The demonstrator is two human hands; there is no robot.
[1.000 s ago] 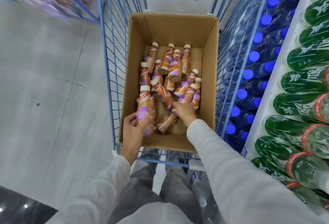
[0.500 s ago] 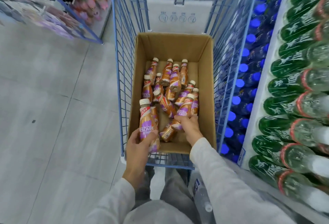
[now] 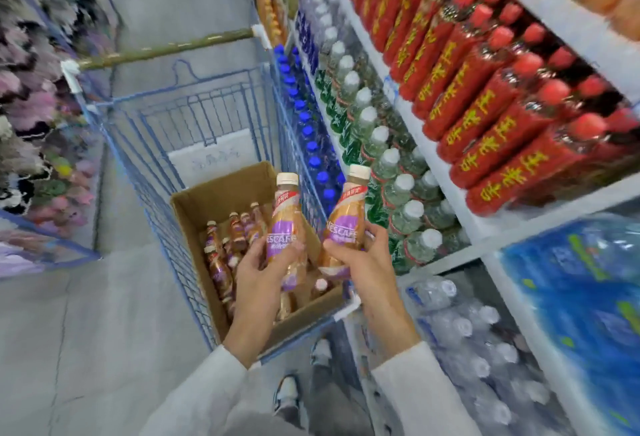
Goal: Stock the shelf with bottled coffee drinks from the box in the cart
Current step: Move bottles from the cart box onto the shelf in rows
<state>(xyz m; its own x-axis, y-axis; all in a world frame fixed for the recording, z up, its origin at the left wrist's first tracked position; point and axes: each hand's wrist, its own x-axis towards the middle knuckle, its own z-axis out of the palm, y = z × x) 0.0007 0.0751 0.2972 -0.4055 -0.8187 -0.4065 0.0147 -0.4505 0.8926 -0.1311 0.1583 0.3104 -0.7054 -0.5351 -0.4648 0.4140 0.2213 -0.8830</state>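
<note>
A: Hands, quick.
B: Left hand (image 3: pixel 263 273), fingers clamped round a brown plastic coffee bottle (image 3: pixel 285 224) with a purple label and a white cap. It is upright, above the near right corner of the open brown cardboard box (image 3: pixel 221 196).
A: Other one?
B: Right hand (image 3: pixel 360 262), fingers wrapped round a second coffee bottle (image 3: pixel 346 217) of the same kind. That one leans a little right, just past the box's right wall.
A: Are the bottles touching?
B: The caps are apart. Lower down the hands overlap, so I cannot tell.
A: Rest of the stock?
B: The loose coffee bottles (image 3: pixel 221 262) lie on their sides in the box, mostly along its left wall.
A: Where does the box sit?
B: It is in the blue wire cart (image 3: pixel 166 172), at the near end. Beyond the box's far wall there is bare basket.
A: Open room?
B: Left of the box, past the cart mesh, there is wide grey floor (image 3: pixel 86 331). Right of the box it is tight. The white metal shelf (image 3: pixel 561 210) runs close beside the cart, with blue-capped bottles (image 3: pixel 311 144) right by the mesh. Green-labelled bottles (image 3: pixel 398 193) stand on the next level up, and red-wrapped bottles (image 3: pixel 485 106) above them.
A: Edges?
B: The second bottle is near the green row's front edge, not touching. The frame is blurred.
</note>
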